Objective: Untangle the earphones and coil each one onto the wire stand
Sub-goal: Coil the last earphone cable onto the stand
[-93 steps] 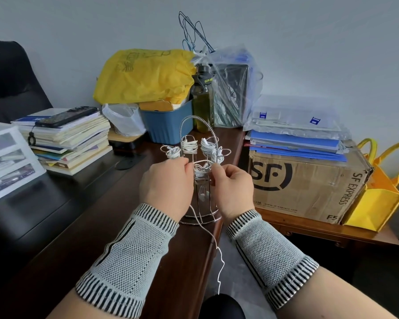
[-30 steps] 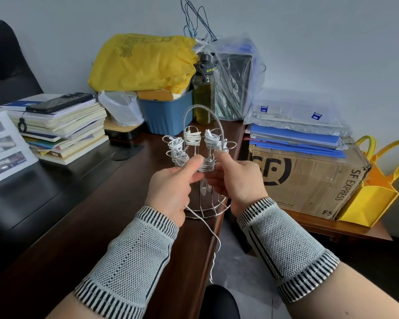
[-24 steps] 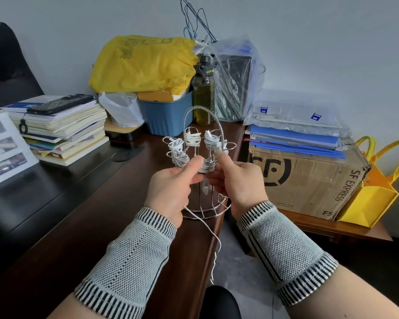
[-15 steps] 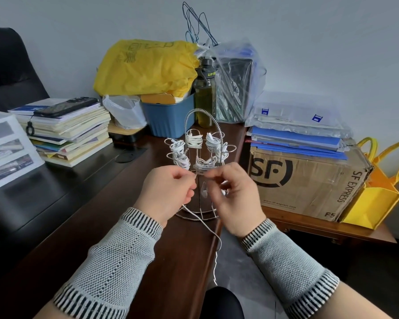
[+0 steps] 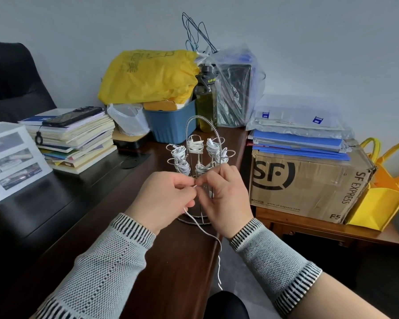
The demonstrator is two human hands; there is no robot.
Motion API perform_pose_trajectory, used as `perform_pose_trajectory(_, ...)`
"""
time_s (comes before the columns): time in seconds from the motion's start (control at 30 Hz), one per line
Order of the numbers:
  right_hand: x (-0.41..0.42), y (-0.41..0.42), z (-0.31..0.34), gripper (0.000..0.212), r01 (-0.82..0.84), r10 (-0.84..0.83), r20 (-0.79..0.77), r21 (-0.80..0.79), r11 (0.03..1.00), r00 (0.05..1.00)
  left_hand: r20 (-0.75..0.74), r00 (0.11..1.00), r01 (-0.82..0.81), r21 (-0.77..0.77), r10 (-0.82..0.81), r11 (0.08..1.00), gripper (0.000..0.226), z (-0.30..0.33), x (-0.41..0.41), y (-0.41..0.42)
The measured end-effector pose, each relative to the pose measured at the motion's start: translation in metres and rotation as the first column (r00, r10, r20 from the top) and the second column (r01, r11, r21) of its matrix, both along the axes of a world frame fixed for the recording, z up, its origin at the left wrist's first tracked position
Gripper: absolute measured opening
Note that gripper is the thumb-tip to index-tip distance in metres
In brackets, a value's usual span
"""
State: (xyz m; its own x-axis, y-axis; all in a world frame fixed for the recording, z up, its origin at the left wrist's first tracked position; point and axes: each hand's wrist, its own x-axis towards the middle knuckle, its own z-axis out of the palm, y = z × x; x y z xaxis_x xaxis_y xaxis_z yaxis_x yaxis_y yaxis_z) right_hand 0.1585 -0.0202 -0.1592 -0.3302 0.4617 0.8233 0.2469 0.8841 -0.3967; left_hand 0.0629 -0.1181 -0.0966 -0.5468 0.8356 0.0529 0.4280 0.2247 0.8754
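Pinching the white earphone cord (image 5: 213, 237) between them, the left hand (image 5: 164, 201) and right hand (image 5: 226, 199) have dropped below the wire stand (image 5: 199, 171) at the bench's (image 5: 171, 272) right edge; another coil looks finished.
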Motion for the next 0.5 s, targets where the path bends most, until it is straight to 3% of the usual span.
perform_pose_trajectory(0.17, 0.005, -0.002, -0.007, 0.004, -0.104, 0.087, -0.097, -0.197, 0.975, 0.992, -0.321, 0.933, 0.086, -0.247, -0.165, 0.965, 0.011, 0.013, -0.014, -0.018)
perform_pose_trajectory(0.27, 0.007, 0.000, -0.008, 0.006, -0.109, 0.061, -0.160, -0.309, 0.945, 0.985, -0.420, 0.886, 0.079, -0.287, -0.199, 0.955, 0.011, 0.025, -0.023, -0.028)
perform_pose_trajectory(0.4, 0.005, 0.001, -0.006, 0.022, -0.117, 0.004, -0.245, -0.448, 0.886, 0.970, -0.265, 0.960, 0.098, 0.016, -0.090, 0.995, 0.013, 0.032, -0.016, -0.011)
perform_pose_trajectory(0.5, 0.003, 0.002, 0.000, 0.019, -0.084, -0.047, -0.240, -0.509, 0.857, 0.970, -0.234, 0.969, -0.040, 0.168, 0.079, 0.985, 0.020, 0.027, -0.005, 0.017)
